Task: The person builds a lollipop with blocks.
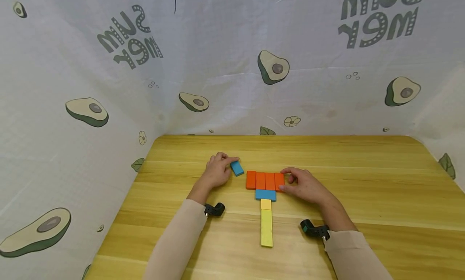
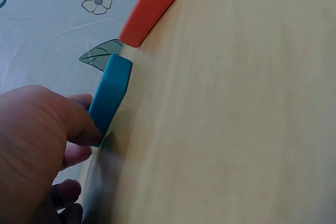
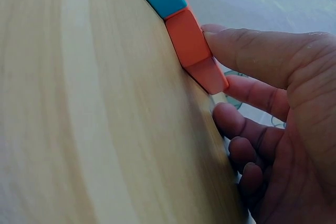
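My left hand [image 1: 217,170] pinches a blue block [image 1: 237,168] lying aslant on the table, left of a row of orange-red blocks [image 1: 260,180]. In the left wrist view, thumb and a finger hold the end of that blue block [image 2: 111,85]. My right hand [image 1: 306,185] grips the rightmost orange block [image 1: 279,180] of the row, thumb at its near end and index finger at its far end. Below the row lies another blue block [image 1: 265,195] set crosswise. A small yellow block [image 1: 266,204] and a long yellow-green block [image 1: 267,228] continue in line toward me.
The wooden table [image 1: 363,183] stretches out on both sides of the blocks. White cloth [image 1: 225,50] with avocado prints hangs behind and beside it. Black wrist cameras, one on the left wrist [image 1: 215,209] and one on the right [image 1: 314,229], stick out inward.
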Tool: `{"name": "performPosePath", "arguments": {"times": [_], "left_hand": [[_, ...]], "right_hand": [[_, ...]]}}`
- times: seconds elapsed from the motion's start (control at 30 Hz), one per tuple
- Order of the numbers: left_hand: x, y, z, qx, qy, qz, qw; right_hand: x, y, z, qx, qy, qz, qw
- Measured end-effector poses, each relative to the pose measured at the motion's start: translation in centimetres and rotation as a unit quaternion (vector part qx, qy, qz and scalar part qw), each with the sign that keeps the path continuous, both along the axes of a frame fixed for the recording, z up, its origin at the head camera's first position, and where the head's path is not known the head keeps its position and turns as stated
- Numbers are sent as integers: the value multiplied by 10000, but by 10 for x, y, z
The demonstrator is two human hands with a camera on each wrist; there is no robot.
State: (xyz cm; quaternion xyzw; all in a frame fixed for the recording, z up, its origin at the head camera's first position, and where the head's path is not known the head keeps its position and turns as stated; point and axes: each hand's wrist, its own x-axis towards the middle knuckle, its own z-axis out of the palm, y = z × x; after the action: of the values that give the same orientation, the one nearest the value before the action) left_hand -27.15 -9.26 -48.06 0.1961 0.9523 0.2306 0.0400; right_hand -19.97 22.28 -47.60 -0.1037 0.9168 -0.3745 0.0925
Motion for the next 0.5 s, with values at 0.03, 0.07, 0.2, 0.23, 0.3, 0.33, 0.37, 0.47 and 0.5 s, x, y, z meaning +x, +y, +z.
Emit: {"name": "performPosePath", "arguments": {"times": [0.03,0.07,0.2,0.23,0.3,0.33,0.37,0.47,0.5], "left_hand": [[0,0,1,3,-13,-3,10000],[0,-1,1,9,-31,-1,10000],[0,-3,5,82,-68,38,9999],[0,-4,6,85,-66,51,9999],[0,-6,7,99,-63,64,9999],[0,-7,7,103,-66,68,9999],[1,-7,8,114,-82,77,9999],[2,-9,8,184,-146,81,9997],[2,-10,9,197,-169,79,9996]], "right_hand": [[0,0,0,-5,-3,9,10000],[0,0,0,-12,-4,11,10000],[-1,-1,1,7,18,0,10000],[-1,-1,1,25,28,-7,10000],[0,0,1,47,52,-10,10000],[0,0,1,46,60,-6,10000],[0,0,1,47,60,-2,10000],[0,0,1,34,41,-3,10000],[0,1,1,28,29,-9,10000]]}}
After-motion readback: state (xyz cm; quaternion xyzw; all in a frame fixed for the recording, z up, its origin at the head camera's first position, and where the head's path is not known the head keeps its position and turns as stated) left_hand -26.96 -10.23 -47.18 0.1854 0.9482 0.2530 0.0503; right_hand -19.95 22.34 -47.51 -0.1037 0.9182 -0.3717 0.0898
